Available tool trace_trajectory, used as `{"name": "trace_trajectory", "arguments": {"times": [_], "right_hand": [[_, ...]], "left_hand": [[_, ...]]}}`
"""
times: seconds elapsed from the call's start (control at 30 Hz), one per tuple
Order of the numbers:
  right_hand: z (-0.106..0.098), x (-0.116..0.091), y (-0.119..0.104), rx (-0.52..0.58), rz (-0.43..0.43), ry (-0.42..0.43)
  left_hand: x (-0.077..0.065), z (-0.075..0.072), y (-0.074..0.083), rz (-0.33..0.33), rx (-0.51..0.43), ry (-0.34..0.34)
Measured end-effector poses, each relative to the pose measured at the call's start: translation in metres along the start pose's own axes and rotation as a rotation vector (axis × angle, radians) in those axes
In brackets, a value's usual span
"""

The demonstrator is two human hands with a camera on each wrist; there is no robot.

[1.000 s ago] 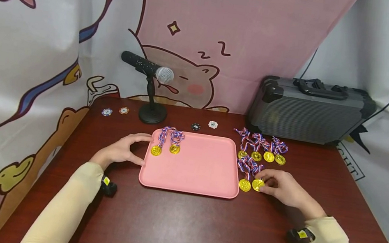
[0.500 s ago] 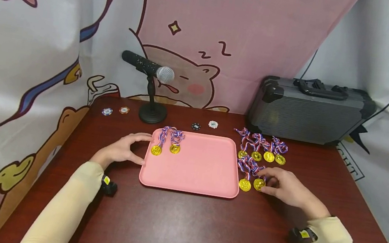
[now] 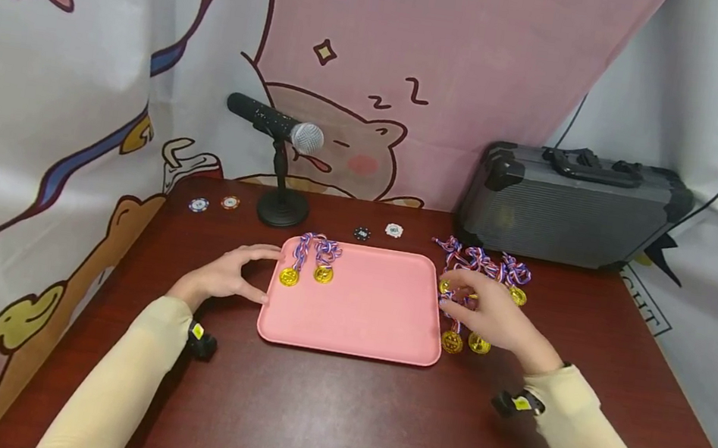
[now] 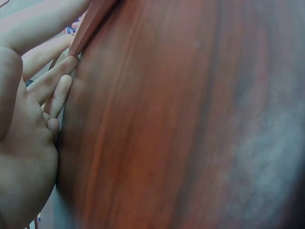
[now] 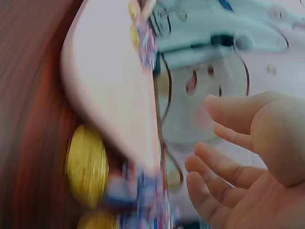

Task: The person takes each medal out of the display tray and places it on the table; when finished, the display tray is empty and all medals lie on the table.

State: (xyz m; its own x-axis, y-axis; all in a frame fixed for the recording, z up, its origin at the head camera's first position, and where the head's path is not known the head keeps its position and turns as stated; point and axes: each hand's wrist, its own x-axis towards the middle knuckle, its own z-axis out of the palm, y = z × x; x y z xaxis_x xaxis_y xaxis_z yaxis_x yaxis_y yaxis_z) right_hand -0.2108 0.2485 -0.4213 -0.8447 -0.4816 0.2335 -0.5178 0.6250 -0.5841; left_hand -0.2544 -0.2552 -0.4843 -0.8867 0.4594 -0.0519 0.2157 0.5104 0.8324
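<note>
The left hand rests at the left rim of a pink tray, thumb and fingertips spread along the edge. Inside the tray's upper left lie two gold medals with striped red, white and blue ribbons. Above a cluster of medals right of the tray hovers the right hand, fingers loosely bent with nothing between them in the right wrist view. Two gold medals show below that hand, and another medal beyond it. Others in the cluster are partly hidden behind the hand.
A microphone on a stand is behind the tray. Several poker chips lie along the table's back. A grey hard case stands at the back right. Printed cloth hangs round the dark wooden table.
The right hand has left the lower right medal, which now lies slightly further right, and has moved up and left over the cluster. The left hand has stayed at the tray.
</note>
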Motion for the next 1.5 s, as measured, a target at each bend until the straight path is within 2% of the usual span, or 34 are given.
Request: {"name": "trace_trajectory", "arguments": {"times": [0.2, 0.4, 0.6, 0.77, 0.93, 1.07, 1.17, 1.27, 1.5], "right_hand": [[0.046, 0.056, -0.039, 0.086, -0.063, -0.111], [0.096, 0.103, -0.064, 0.081, -0.071, -0.218], [0.129, 0.130, -0.072, 0.039, -0.110, -0.237], [0.145, 0.139, -0.069, -0.065, -0.066, -0.203], [0.150, 0.142, -0.071, -0.183, -0.011, -0.219], [0.147, 0.139, -0.072, -0.156, 0.020, -0.234], [0.142, 0.136, -0.069, -0.072, 0.025, -0.229], [0.133, 0.131, -0.064, 0.058, 0.016, -0.215], [0.096, 0.109, -0.054, 0.385, 0.026, -0.170]], "left_hand": [[-0.001, -0.003, 0.000, 0.020, 0.025, 0.003], [-0.002, -0.001, -0.001, 0.027, 0.017, 0.003], [-0.001, 0.002, -0.003, 0.038, 0.015, 0.004], [-0.002, 0.004, 0.000, 0.024, -0.002, 0.009], [-0.007, 0.004, 0.016, 0.021, -0.023, 0.008], [-0.008, 0.004, 0.020, 0.023, -0.023, 0.005], [-0.006, 0.004, 0.011, 0.035, -0.007, 0.013], [-0.002, 0.002, 0.002, 0.047, 0.006, 0.019], [-0.001, 0.000, -0.003, 0.055, 0.003, 0.007]]}}
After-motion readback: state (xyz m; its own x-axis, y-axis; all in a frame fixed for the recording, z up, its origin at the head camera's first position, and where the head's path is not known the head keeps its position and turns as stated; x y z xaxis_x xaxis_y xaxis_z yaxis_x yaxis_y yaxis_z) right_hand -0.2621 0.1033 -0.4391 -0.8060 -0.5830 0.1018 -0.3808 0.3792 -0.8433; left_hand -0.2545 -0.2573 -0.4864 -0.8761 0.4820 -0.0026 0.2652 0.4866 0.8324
